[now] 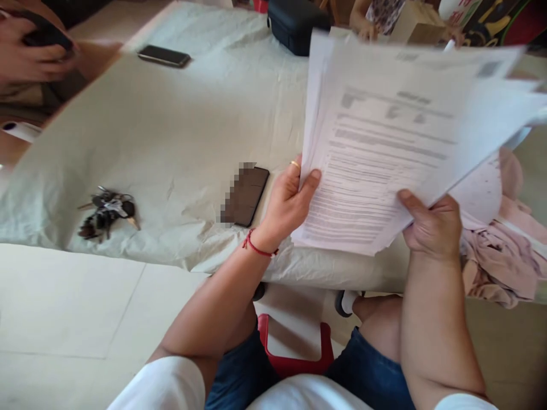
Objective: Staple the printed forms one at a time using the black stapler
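A table (179, 131) under pale crumpled paper carries keys (106, 212) at eight o'clock, a dark phone (245, 195) centrally, another phone (164, 56) at eleven, a black case (294, 25) at twelve.

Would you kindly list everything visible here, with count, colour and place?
sheets of paper: several, white, printed, held above table's right side
phone: one, dark, beside left hand
keys: one bunch, dark, table's left
second phone: one, black, far side
case: one, black, far edge
table cover: one, pale, creased
cloth: one, pink, right
another person's hand: one, top left, holding dark object
left hand: grips the sheets' left edge
right hand: grips their lower edge
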`<action>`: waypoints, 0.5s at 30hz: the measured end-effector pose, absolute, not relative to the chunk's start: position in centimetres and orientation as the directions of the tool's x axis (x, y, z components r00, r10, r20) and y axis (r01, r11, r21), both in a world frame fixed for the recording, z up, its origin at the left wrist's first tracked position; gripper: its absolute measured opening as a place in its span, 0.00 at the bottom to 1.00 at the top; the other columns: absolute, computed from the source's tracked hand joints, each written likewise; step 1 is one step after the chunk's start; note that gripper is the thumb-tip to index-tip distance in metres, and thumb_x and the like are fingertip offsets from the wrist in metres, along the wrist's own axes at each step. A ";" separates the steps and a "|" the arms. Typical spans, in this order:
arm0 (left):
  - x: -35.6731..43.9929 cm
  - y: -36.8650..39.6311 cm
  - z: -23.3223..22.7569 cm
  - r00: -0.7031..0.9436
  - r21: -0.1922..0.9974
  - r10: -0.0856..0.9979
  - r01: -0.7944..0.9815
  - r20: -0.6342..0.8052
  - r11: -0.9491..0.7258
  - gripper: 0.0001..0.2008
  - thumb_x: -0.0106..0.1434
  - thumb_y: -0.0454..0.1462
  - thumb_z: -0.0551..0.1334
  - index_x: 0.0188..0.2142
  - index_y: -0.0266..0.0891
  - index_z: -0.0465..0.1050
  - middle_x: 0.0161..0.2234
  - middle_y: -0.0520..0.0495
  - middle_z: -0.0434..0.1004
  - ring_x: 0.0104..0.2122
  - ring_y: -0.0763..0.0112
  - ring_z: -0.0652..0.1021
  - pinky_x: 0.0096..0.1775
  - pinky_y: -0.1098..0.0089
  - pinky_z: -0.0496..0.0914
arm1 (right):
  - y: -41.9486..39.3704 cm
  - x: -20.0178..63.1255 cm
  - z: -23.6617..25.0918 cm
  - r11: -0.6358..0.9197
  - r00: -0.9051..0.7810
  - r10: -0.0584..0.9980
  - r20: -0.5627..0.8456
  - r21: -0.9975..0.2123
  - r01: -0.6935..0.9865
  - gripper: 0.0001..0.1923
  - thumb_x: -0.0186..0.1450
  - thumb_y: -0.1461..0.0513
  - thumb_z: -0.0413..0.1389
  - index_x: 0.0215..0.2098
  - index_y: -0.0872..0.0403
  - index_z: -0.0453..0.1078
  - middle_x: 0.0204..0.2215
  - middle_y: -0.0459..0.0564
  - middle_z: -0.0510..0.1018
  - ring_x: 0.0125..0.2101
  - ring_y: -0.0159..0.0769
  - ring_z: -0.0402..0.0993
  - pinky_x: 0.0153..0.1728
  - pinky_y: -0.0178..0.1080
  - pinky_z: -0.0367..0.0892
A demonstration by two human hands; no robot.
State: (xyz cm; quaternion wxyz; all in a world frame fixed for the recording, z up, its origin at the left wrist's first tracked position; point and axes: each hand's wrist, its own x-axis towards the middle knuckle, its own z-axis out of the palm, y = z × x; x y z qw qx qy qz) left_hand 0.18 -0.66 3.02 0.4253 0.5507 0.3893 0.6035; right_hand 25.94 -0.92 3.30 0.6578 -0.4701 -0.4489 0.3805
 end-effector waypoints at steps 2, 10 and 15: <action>-0.1 -0.4 4.9 0.007 0.906 0.910 -0.100 0.414 -0.411 0.24 0.73 0.61 0.66 0.52 0.48 0.82 0.47 0.47 0.87 0.57 0.50 0.84 0.62 0.49 0.78 | -1.0 25.7 4.7 0.414 0.340 0.863 0.373 -0.909 -0.054 0.18 0.54 0.57 0.80 0.40 0.53 0.85 0.46 0.53 0.91 0.55 0.53 0.86 0.69 0.61 0.72; -2.7 -0.7 5.6 0.118 0.908 0.903 -0.118 0.414 -0.401 0.29 0.63 0.60 0.76 0.54 0.45 0.82 0.52 0.43 0.86 0.61 0.44 0.82 0.65 0.44 0.75 | -1.0 27.4 5.1 0.466 0.197 0.866 0.459 -0.885 0.014 0.50 0.44 0.47 0.83 0.63 0.42 0.77 0.60 0.53 0.85 0.67 0.56 0.77 0.70 0.61 0.70; -2.6 -2.0 3.2 0.295 0.965 0.921 -0.008 0.254 -0.263 0.26 0.62 0.53 0.79 0.52 0.41 0.84 0.51 0.40 0.89 0.56 0.47 0.86 0.61 0.50 0.80 | -0.8 27.5 3.0 0.378 0.079 0.924 0.375 -0.925 -0.028 0.39 0.49 0.46 0.81 0.57 0.37 0.80 0.56 0.47 0.87 0.63 0.51 0.81 0.68 0.55 0.74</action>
